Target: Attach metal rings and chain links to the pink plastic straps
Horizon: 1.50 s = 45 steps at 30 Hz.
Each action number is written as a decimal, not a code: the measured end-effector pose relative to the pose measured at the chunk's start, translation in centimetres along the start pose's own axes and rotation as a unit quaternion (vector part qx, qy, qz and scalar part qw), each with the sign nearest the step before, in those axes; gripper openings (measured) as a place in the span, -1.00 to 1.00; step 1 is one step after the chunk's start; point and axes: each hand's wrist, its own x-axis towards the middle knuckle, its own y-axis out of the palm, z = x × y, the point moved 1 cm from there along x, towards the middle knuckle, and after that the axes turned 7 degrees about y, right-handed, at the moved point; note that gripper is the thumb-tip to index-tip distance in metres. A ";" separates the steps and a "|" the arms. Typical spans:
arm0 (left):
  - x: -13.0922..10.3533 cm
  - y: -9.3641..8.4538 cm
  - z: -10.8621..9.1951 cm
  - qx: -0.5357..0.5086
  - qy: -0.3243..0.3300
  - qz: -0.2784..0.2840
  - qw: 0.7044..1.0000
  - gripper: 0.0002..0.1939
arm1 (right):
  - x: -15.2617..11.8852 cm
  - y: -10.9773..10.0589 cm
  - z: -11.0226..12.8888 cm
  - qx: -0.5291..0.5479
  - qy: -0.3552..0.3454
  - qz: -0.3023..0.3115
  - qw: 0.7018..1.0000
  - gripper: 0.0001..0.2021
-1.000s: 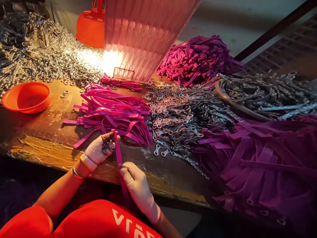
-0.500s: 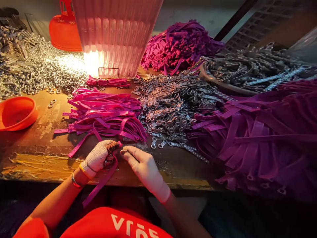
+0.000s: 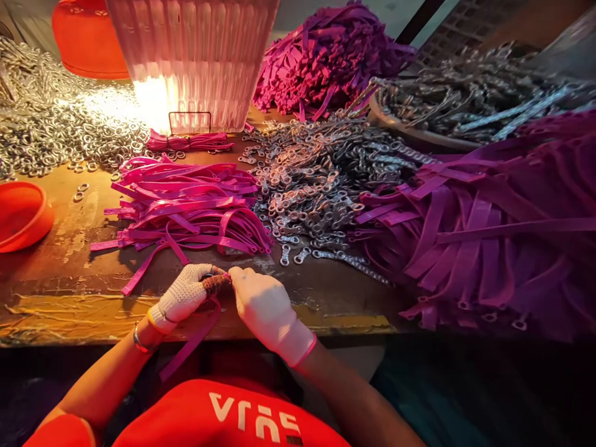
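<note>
My left hand point(image 3: 189, 292), in a dotted white glove with brown at the fingers, is closed on a magenta strap point(image 3: 193, 341). The strap's tail hangs down past the table's front edge, and its end pokes out at the fingertips. My right hand point(image 3: 265, 307), in a plain white glove, meets that end with thumb and fingers pinched together. Whatever small piece it may hold there is hidden by the fingers. Just beyond both hands lies a heap of magenta straps point(image 3: 186, 208).
Linked metal pieces point(image 3: 316, 180) are heaped at the centre right, beside purple straps point(image 3: 493, 230). Metal rings point(image 3: 69, 127) cover the back left. An orange bowl point(image 3: 28, 217) stands at the left edge. A ribbed translucent panel point(image 3: 200, 56) rises behind, near another purple pile point(image 3: 326, 62).
My right hand has come in to the left and up against the strap end at my left fingertips. My left hand keeps its grip. The whole view has shifted slightly.
</note>
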 end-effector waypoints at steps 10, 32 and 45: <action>0.7 1.0 -0.9 0.179 0.062 0.054 0.980 -0.77 | -0.1 0.0 -2.2 0.071 -0.043 0.049 0.995 -0.74; 1.5 2.4 -1.6 0.118 0.027 0.098 0.988 -0.61 | -0.3 0.1 -4.1 0.137 0.068 0.130 0.980 -0.62; 1.8 2.4 -0.9 0.155 0.043 0.123 0.979 -0.75 | -0.5 1.4 -3.6 0.025 -0.055 0.110 0.992 -0.70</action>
